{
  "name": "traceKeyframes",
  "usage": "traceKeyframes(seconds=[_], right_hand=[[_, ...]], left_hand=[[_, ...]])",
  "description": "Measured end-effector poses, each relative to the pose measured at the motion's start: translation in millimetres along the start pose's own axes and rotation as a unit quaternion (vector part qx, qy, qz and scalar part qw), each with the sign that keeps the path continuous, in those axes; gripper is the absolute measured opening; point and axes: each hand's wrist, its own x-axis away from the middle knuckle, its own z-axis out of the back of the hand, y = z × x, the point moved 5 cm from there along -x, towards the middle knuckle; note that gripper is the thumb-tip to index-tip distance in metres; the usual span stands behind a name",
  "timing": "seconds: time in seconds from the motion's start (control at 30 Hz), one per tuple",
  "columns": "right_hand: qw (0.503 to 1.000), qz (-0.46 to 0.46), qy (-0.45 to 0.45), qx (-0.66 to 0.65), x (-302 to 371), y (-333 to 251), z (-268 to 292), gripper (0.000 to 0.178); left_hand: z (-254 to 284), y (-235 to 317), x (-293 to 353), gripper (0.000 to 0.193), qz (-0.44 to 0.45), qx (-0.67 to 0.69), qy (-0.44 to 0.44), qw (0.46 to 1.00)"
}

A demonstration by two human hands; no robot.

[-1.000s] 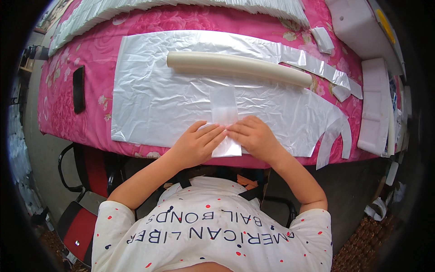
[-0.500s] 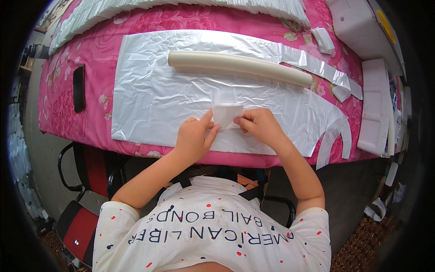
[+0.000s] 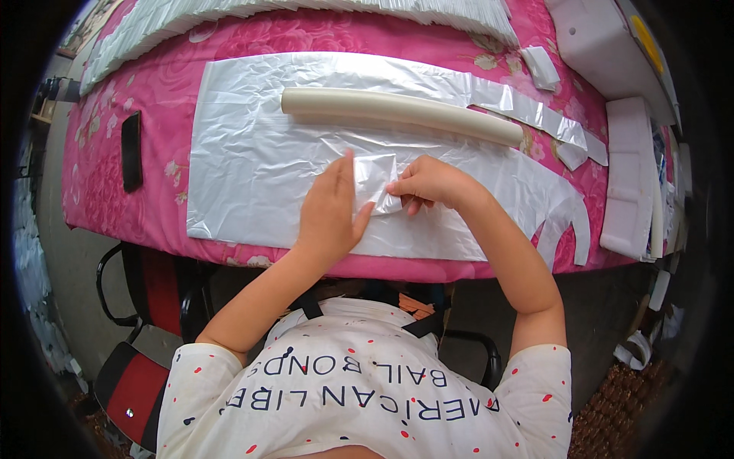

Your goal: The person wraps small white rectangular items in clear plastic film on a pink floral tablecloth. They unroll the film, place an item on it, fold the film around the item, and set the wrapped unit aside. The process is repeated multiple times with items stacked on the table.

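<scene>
A small folded piece of white plastic film (image 3: pixel 375 173) lies on the large silvery-white plastic sheet (image 3: pixel 245 168), close to the table's near edge. My left hand (image 3: pixel 329 203) rests along its left side, fingers stretched forward and thumb apart. From the right, my right hand (image 3: pixel 434 185) pinches the piece's right edge between thumb and forefinger. Beyond both hands, a long cream-coloured tube (image 3: pixel 397 112) lies across the sheet.
A pink flowered cloth (image 3: pixel 153 191) covers the table. Stacked white folded sheets (image 3: pixel 306 6) line the far edge. A dark flat bar (image 3: pixel 132 151) lies left. Cut plastic strips (image 3: pixel 562 222) and white foam boxes (image 3: pixel 631 180) are at right. A red-black chair (image 3: pixel 138 390) stands left below.
My left fingers have straightened and moved forward beside the plastic piece. The piece's far flap no longer stands out, and it lies flatter. My right hand has shifted slightly forward, still pinching.
</scene>
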Motion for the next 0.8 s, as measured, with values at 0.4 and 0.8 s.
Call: traceKeyframes(seconds=[0.4, 0.8], right_hand=[[0.999, 0.007, 0.038, -0.024, 2, 0, -2, 0.025], [0.785, 0.320, 0.427, 0.314, 56, -9, -19, 0.037]], left_hand=[[-49, 13, -2, 0.108, -0.047, -0.104, -0.073, 0.991], [-32, 12, 7, 0.108, -0.082, -0.064, -0.002, 0.995]])
